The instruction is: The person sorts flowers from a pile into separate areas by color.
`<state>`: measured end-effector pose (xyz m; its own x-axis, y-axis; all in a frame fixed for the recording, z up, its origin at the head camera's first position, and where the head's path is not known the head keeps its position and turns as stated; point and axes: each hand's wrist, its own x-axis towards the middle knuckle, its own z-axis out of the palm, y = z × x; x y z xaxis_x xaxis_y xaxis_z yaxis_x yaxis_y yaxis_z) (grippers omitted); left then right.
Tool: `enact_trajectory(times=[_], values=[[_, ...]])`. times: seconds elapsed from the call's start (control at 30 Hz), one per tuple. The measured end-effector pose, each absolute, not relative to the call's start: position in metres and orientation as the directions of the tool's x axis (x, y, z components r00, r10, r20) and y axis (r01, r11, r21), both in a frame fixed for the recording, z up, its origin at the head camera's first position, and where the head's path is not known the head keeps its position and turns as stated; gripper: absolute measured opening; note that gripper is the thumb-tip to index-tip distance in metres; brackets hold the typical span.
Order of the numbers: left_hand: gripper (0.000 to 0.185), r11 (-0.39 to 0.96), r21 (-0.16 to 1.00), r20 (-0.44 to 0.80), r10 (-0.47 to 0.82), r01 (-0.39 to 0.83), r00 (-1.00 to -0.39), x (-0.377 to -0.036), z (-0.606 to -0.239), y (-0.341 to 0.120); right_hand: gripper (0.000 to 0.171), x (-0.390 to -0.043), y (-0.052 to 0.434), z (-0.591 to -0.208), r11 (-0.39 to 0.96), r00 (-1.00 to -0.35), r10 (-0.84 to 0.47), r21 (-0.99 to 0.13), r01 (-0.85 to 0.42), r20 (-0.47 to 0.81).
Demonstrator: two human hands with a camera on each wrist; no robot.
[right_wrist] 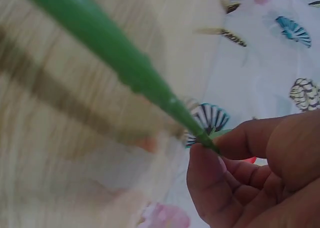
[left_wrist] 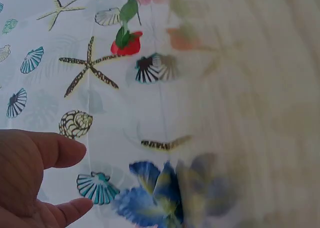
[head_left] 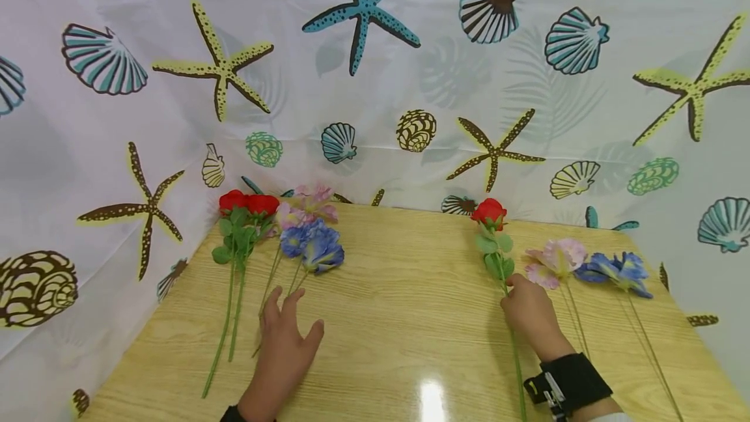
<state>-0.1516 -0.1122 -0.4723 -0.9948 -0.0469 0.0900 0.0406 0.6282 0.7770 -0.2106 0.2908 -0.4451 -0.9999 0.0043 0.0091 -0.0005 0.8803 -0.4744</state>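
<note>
My right hand (head_left: 530, 314) pinches the green stem (right_wrist: 135, 75) of a red artificial rose (head_left: 489, 212) between thumb and forefinger, just below its leaves. In the right wrist view the stem slants from the fingertips to the upper left. My left hand (head_left: 287, 347), fingers spread and slightly bent, is over the lower stems of the blue flowers (head_left: 313, 245) and pink flowers (head_left: 307, 206). Nothing shows between the left thumb and fingers in the left wrist view, where a blue flower (left_wrist: 150, 195) is close by. Part of those stems is hidden behind the hand.
Left of my left hand lie two red roses (head_left: 249, 204) with long stems. A pink flower (head_left: 559, 258) and a blue flower (head_left: 621, 272) lie right of my right hand. Behind the wooden table (head_left: 398, 305) hangs a white cloth (head_left: 387, 96) printed with shells and starfish.
</note>
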Motion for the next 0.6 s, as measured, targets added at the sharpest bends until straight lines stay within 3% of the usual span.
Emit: enact_trajectory(times=[0.17, 0.43, 0.6], values=[[0.068, 0.773, 0.634, 0.163, -0.102, 0.025, -0.981, -0.165, -0.468, -0.145, 0.033, -0.217, 0.305, -0.459, 0.9, -1.0, 0.018, -0.435, 0.013, 0.006], [0.075, 0.806, 0.585, 0.093, -0.17, -0.084, -0.981, -0.174, -0.478, -0.186, 0.039, -0.214, 0.312, -0.466, 0.874, -0.999, 0.029, -0.484, 0.032, -0.013], [0.072, 0.831, 0.555, 0.125, -0.138, -0.046, -0.982, -0.177, -0.476, -0.188, 0.049, -0.209, 0.318, -0.459, 0.856, -0.997, 0.056, -0.511, 0.078, -0.058]])
